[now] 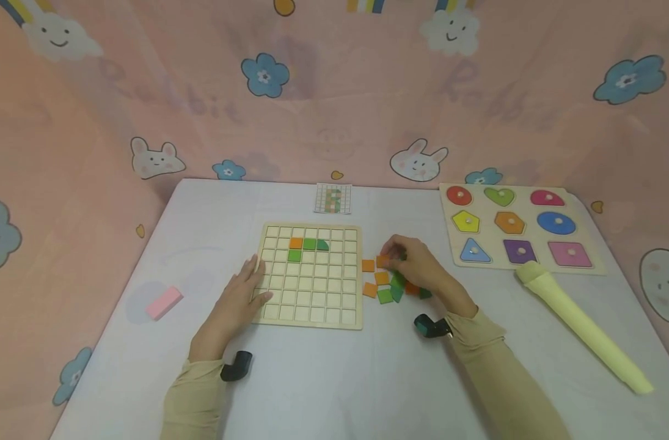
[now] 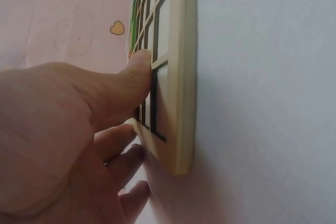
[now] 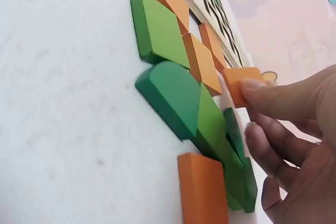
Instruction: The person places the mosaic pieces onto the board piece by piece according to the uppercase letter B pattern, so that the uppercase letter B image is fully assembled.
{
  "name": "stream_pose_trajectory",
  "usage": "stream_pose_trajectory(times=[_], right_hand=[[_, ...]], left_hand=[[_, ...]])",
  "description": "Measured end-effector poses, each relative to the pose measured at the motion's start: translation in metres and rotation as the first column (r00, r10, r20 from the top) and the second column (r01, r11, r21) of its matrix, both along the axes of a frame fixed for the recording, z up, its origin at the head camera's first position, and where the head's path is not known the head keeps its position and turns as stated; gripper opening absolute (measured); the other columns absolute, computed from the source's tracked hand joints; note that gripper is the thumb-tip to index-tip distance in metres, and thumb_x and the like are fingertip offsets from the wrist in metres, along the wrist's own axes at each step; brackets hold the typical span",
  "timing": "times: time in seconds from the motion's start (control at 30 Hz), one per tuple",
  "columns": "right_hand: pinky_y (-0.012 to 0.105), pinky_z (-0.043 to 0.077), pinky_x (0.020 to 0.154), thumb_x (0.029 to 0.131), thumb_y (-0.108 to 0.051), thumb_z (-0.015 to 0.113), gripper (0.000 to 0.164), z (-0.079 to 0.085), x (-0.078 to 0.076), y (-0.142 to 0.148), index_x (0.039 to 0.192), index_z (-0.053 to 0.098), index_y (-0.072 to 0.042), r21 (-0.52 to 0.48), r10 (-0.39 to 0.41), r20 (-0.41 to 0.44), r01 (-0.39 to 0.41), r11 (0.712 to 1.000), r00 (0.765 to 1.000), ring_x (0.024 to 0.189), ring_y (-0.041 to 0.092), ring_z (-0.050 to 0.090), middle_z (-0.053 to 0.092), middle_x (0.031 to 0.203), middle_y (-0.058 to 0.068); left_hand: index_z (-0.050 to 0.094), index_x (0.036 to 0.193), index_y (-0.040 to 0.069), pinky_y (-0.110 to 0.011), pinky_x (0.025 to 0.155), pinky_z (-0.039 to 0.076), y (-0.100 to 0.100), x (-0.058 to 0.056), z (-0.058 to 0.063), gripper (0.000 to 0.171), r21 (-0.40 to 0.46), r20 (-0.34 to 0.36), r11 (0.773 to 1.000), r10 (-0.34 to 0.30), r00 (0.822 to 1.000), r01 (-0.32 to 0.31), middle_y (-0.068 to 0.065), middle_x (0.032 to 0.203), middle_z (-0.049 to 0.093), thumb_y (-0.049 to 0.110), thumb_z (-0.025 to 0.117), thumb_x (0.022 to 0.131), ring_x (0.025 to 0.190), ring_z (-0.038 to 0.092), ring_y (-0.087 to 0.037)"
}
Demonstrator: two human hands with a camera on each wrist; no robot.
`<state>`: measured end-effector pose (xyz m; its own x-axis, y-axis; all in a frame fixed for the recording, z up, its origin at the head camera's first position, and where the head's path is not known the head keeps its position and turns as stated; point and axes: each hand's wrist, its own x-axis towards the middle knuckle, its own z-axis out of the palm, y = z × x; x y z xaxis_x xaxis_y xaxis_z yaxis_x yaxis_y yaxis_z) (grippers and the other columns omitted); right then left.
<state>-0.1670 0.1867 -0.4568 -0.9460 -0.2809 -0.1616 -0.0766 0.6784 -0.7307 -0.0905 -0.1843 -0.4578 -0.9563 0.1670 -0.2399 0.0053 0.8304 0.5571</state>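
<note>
A wooden grid board (image 1: 312, 275) lies in the middle of the white table (image 1: 367, 379). Near its top it holds an orange tile (image 1: 296, 242) and three green tiles (image 1: 309, 244). My left hand (image 1: 252, 284) rests flat on the board's left edge; in the left wrist view its thumb (image 2: 139, 64) presses on the grid board (image 2: 176, 77), with the other fingers lying along the edge. To the right of the board lies a loose pile of orange and green tiles (image 1: 391, 287). My right hand (image 1: 391, 256) pinches an orange tile (image 1: 382, 261) at the pile's top; the right wrist view shows the orange tile (image 3: 233, 85) between thumb and fingertip.
A shape puzzle board (image 1: 518, 229) with coloured knobbed pieces lies at the far right, a pale yellow roll (image 1: 581, 324) in front of it. A small pattern card (image 1: 332, 198) sits behind the grid board. A pink block (image 1: 164, 302) lies at the left.
</note>
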Motion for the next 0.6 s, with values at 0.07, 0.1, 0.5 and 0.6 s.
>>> stream_pose_trajectory(times=[0.07,0.1,0.5,0.6], right_hand=[[0.034,0.053,0.087,0.099,-0.004,0.072,0.015,0.000,-0.001,-0.003,0.114,0.069,-0.003,-0.037,-0.023,-0.022,0.022,0.999,0.999,0.097,0.028,0.062,0.070,0.107,0.015],[0.032,0.053,0.085,0.099,-0.005,0.073,0.016,-0.001,-0.001,-0.004,0.114,0.069,-0.002,-0.054,-0.032,-0.034,0.030,0.998,0.999,0.097,0.027,0.062,0.071,0.107,0.015],[0.021,0.053,0.076,0.097,-0.009,0.077,0.015,-0.003,-0.002,-0.043,0.110,0.071,-0.003,-0.206,-0.076,-0.097,0.055,0.977,0.992,0.089,0.022,0.064,0.073,0.103,0.013],[0.022,0.056,0.079,0.096,-0.009,0.079,0.016,-0.006,-0.001,-0.057,0.109,0.072,-0.003,-0.219,-0.067,-0.098,0.044,0.975,0.993,0.090,0.022,0.069,0.074,0.103,0.013]], left_hand=[[0.023,0.167,0.001,-0.056,0.137,0.007,0.000,0.000,0.001,0.074,0.002,0.003,1.000,0.002,1.000,-0.002,-0.017,0.179,0.006,0.022,0.062,0.107,0.167,0.005,-0.036],[0.023,0.167,0.001,-0.056,0.137,0.006,0.000,0.000,0.001,0.074,0.003,0.006,1.000,0.003,1.000,-0.003,-0.017,0.179,0.006,0.022,0.062,0.107,0.167,0.005,-0.036],[0.024,0.167,0.001,-0.056,0.137,0.007,0.000,-0.001,-0.001,0.075,0.003,0.003,1.000,0.010,1.000,-0.010,-0.017,0.179,0.007,0.021,0.063,0.106,0.167,0.006,-0.036],[0.026,0.166,0.001,-0.056,0.137,0.008,0.000,-0.001,-0.003,0.074,0.002,-0.004,1.000,0.010,1.000,-0.010,-0.017,0.179,0.008,0.022,0.063,0.106,0.167,0.007,-0.036]])
